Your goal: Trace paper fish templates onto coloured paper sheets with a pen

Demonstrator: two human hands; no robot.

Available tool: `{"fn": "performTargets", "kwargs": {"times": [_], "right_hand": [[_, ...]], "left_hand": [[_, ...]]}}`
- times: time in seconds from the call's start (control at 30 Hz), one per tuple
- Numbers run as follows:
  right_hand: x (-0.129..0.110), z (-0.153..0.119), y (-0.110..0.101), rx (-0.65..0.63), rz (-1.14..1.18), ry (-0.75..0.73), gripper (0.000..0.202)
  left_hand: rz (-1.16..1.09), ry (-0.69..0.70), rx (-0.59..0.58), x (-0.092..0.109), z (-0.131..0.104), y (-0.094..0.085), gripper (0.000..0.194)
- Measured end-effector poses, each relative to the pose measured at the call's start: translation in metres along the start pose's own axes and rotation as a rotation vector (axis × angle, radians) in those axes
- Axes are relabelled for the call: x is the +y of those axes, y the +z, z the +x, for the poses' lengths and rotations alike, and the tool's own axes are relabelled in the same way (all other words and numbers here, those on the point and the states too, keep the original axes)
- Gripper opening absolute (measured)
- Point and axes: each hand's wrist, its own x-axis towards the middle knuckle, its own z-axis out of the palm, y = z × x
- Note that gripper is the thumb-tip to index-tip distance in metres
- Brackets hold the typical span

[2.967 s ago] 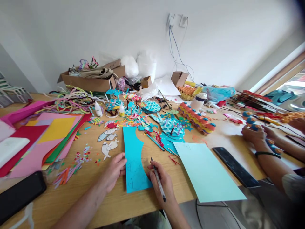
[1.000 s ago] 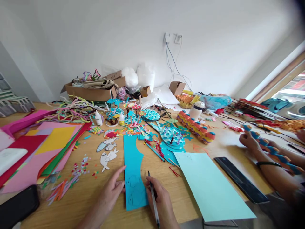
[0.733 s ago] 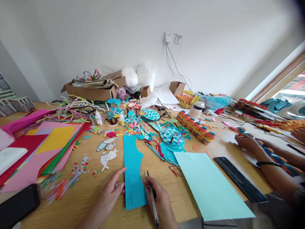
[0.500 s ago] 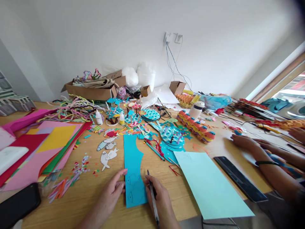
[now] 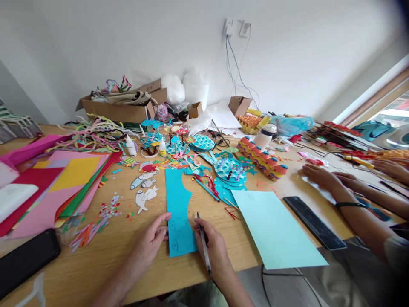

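White tumbler (image 5: 264, 137) = landmark, upright on the table (image 5: 236, 243). Orange, yellow and purple egg-carton strip (image 5: 262, 160) just in front of it. Blue plastic bag (image 5: 293, 125) to its right, slightly behind. Yellow-orange egg tray (image 5: 251, 123) behind-left, small open cardboard box (image 5: 239, 105) behind that. Wall sockets (image 5: 236, 27) high behind it, cables (image 5: 238, 68) hanging down. Far left of tumbler: large cardboard box (image 5: 118, 111), stuffed full; tangled pipe cleaners (image 5: 89, 135) in front of that. White stuffed bags (image 5: 174, 88) left and behind. Black phone (image 5: 30, 260) far left, front. Dark flat slab (image 5: 315, 221) right and in front.
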Motion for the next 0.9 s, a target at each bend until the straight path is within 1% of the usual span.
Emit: {"fn": "performTargets", "kwargs": {"times": [0.1, 0.23, 0.33, 0.53, 0.6, 0.7, 0.9], "right_hand": [[0.002, 0.001, -0.003, 0.017, 0.001, 0.008, 0.025], [0.001, 0.002, -0.012, 0.005, -0.004, 0.064, 0.024], [0.000, 0.000, -0.018, 0.001, -0.018, 0.078, 0.022], [-0.007, -0.006, -0.025, -0.016, -0.038, 0.021, 0.018], [-0.010, -0.008, -0.027, -0.037, -0.042, -0.005, 0.018], [-0.014, -0.011, -0.030, -0.074, -0.023, -0.023, 0.016], [-0.019, -0.013, -0.032, -0.151, 0.026, 0.048, 0.019]], "left_hand": [[0.012, 0.002, 0.008, 0.001, -0.001, 0.000, 0.040], [0.042, 0.004, 0.013, 0.003, -0.003, 0.001, 0.038], [0.061, 0.016, 0.001, 0.003, -0.003, 0.001, 0.034], [0.192, 0.100, -0.007, -0.006, -0.002, -0.004, 0.034], [0.283, 0.150, 0.000, -0.009, -0.001, -0.006, 0.034], [0.463, 0.271, 0.014, -0.014, -0.001, -0.009, 0.034], [0.791, 0.544, -0.003, -0.021, 0.002, -0.012, 0.035]]}}
